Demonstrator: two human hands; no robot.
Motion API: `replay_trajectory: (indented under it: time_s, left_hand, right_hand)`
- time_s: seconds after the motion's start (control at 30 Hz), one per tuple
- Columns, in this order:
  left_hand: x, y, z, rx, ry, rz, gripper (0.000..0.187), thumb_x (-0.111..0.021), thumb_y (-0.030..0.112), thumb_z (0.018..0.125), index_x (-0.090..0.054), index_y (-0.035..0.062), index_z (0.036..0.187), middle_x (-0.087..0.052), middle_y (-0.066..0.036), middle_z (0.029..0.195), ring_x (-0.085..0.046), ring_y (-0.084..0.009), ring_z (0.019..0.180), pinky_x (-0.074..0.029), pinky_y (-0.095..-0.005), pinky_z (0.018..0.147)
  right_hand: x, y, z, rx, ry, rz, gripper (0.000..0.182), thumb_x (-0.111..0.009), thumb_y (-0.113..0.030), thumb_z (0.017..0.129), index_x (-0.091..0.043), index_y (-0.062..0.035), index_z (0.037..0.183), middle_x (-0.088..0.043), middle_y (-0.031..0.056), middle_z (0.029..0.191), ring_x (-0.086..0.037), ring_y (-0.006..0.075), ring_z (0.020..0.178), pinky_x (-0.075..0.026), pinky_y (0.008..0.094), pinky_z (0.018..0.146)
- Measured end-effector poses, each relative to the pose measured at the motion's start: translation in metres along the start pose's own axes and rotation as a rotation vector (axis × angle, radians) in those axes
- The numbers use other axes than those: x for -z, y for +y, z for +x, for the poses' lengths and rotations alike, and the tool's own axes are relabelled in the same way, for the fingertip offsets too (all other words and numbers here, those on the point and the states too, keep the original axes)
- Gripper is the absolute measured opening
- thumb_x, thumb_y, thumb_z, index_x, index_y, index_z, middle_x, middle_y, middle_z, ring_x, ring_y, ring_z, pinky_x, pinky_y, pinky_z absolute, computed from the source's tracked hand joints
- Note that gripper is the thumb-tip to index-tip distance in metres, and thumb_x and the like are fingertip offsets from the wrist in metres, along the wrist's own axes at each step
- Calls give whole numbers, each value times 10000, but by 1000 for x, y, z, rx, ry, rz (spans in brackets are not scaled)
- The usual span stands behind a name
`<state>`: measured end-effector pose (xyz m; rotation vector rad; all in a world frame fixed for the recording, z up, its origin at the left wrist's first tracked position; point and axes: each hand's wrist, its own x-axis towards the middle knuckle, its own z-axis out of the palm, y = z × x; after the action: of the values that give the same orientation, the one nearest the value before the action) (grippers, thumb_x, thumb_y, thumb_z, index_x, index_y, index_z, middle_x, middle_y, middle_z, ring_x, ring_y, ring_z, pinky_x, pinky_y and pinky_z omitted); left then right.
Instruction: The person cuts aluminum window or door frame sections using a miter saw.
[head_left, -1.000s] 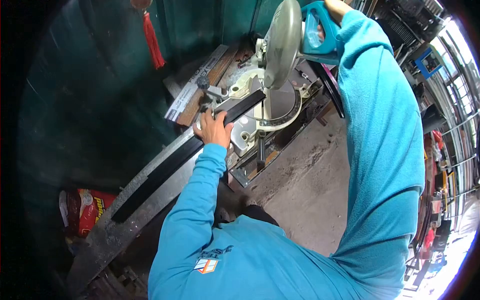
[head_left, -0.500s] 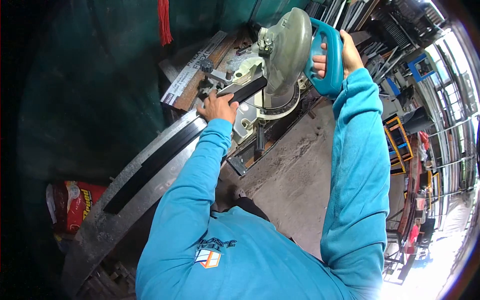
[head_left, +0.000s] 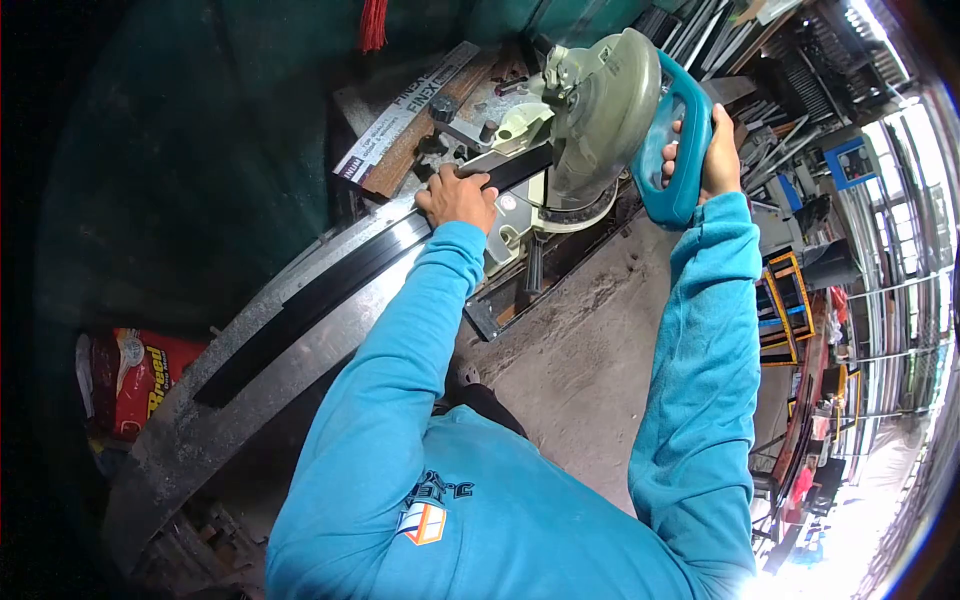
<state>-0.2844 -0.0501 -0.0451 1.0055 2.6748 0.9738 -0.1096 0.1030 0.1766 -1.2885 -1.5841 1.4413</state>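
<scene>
Both hands were occupied: the left hand (head_left: 458, 198) lay palm down over the black bar (head_left: 322, 295), fingers bent and grasping it, while the right hand (head_left: 722, 153) was wrapped around the teal handle (head_left: 688, 200), fingertips showing through its loop. Blue sleeves (head_left: 385, 335) ran down to both wrists from a blue shirt (head_left: 540, 510) with a printed badge (head_left: 423, 522). And the bar? It lay lengthwise along the metal desk (head_left: 165, 455), one end toward the lower left, the other up on the saw (head_left: 575, 217), reaching right to the cloudy guard (head_left: 610, 110), which hid its tip. Whether the blade touched it, no telling! Grey floor (head_left: 570, 340) spread out below. Past the left hand, up came a dark knob (head_left: 442, 108), then a wooden plank (head_left: 405, 168) with FINEX on its label. Over to the left, a red bag (head_left: 175, 362) sat beyond the desk. Up top, a red tassel (head_left: 373, 25) hung against the dark green wall (head_left: 230, 170), and far off right stood orange-edged frames (head_left: 782, 316).
</scene>
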Motion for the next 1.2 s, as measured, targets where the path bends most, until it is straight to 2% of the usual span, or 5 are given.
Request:
replay_trajectory:
  time_s: [0.23,0.3,0.43,0.5,1.2]
  left_hand:
    - [-1,1,-1,-23,35,16,250,-730,337,830,-745,280,1073,-535,-107,1211,-481,-269,1153,-308,-454,944]
    - [0,2,1,-21,28,16,250,-730,339,830,-746,278,1072,-533,-110,1211,-480,-271,1154,-310,-449,945]
    - [2,3,0,-4,-3,8,251,-731,338,830,-748,269,1071,-528,-115,1213,-474,-275,1159,-312,-436,949]
    - [2,2,0,-2,-5,-6,254,-733,337,830,-748,267,1073,-526,-116,1217,-472,-275,1161,-311,-437,950]
    - [2,2,-1,-14,-3,-21,251,-735,319,826,-754,254,1068,-522,-129,1225,-465,-281,1165,-302,-435,955]
  right_hand:
    - [-3,16,-6,19,45,74,707,-363,-672,912,-587,-16,1047,-613,127,678,-578,208,515,-501,342,498]
    - [-3,18,-6,20,59,56,669,-332,-689,917,-573,-71,1005,-607,93,656,-578,209,503,-476,356,479]
    - [-5,25,-9,23,59,63,662,-337,-690,915,-573,-78,1007,-606,92,656,-579,208,503,-476,359,477]
    - [-5,26,-11,40,56,78,695,-355,-675,915,-570,-25,1028,-598,121,663,-574,207,512,-488,348,484]
    - [-9,37,-17,43,82,83,711,-345,-679,914,-571,-21,1057,-599,118,669,-583,208,530,-502,358,511]
